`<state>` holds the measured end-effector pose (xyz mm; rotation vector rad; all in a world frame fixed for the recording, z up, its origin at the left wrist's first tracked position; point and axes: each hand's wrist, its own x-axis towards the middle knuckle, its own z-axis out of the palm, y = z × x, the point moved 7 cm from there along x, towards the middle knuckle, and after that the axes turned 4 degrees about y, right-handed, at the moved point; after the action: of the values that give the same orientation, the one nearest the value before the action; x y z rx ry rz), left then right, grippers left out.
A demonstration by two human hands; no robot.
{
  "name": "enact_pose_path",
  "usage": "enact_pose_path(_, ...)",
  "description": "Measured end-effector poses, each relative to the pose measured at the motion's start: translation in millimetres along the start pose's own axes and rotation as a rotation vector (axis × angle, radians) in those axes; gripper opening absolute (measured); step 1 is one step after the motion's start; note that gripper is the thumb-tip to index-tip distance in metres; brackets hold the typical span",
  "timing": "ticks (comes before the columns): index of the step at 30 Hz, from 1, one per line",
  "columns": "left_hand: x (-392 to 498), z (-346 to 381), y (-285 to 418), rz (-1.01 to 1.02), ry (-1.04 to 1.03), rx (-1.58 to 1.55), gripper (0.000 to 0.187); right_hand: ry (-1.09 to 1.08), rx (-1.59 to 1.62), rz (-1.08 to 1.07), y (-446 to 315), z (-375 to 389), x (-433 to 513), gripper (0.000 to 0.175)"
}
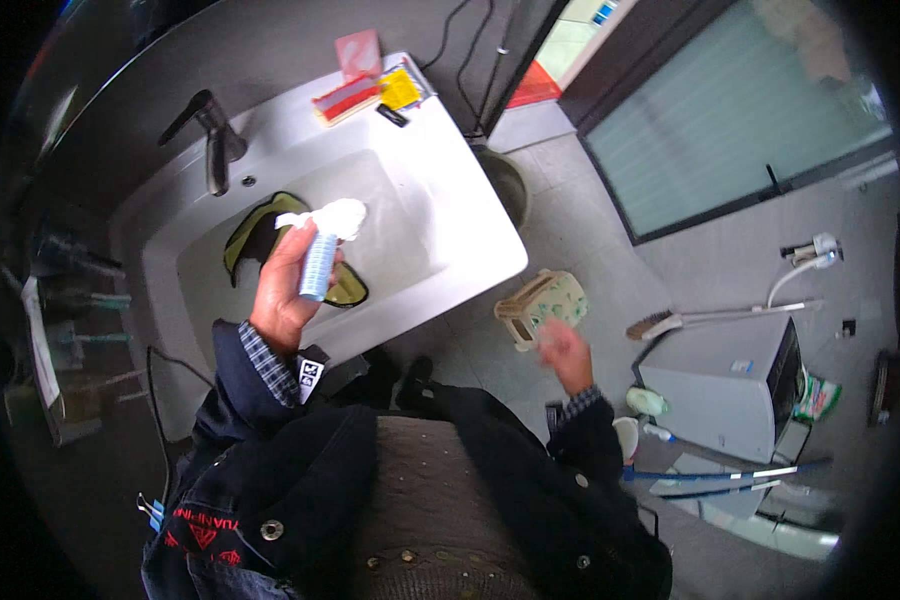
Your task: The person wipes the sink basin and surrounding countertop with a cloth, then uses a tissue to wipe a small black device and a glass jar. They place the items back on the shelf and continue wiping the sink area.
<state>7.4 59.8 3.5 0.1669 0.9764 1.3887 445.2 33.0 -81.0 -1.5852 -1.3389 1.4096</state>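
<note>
My left hand (289,277) is over the washbasin, its fingers wrapped around a light-blue ribbed cylinder (317,268). A white, bunched item (343,217) shows just beyond the fingertips; whether it is part of the cylinder cannot be told. Below the hand, a black and olive-green fabric item (281,206) lies in the white washbasin (465,225), partly hidden by the hand. My right hand (566,352) is blurred, out over the floor beside a small beige plastic stool (544,304) with a green pattern. I see nothing in it, and its finger position is unclear.
A dark faucet (217,142) rises at the basin's back. On the rim lie a red-and-white brush (345,99), a yellow packet (400,90) and a small black object (392,115). A grey bin (504,184) stands beside the basin; a white appliance (716,382) is at right.
</note>
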Motion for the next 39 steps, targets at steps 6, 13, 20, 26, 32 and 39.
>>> enact_pose_path(6,4.4,-21.7,-3.4,-0.010,0.037,-0.066,0.038,-0.318,0.559,-0.175,-177.5,87.5,57.4,0.033)
enact_pose_path(13,-4.9,-6.1,19.7,0.117,-0.016,-0.181,0.029,-0.646,0.526,-0.165,-231.7,184.1,89.3,0.019)
enact_pose_path(20,-11.9,4.4,49.1,0.205,-0.062,-0.253,0.031,-0.610,0.245,-0.241,-265.4,230.4,89.2,0.013)
enact_pose_path(26,-12.4,-19.4,50.1,0.200,0.036,-0.286,0.031,-0.819,-0.484,-0.076,-146.2,297.7,173.7,0.012)
enact_pose_path(32,-11.4,-38.8,37.0,0.159,0.129,-0.299,0.031,-0.679,-1.427,-0.613,-3.5,330.4,253.0,0.012)
enact_pose_path(39,-4.2,-37.3,28.3,0.103,0.132,-0.318,0.029,-1.089,-0.601,0.428,-45.0,270.0,200.2,0.024)
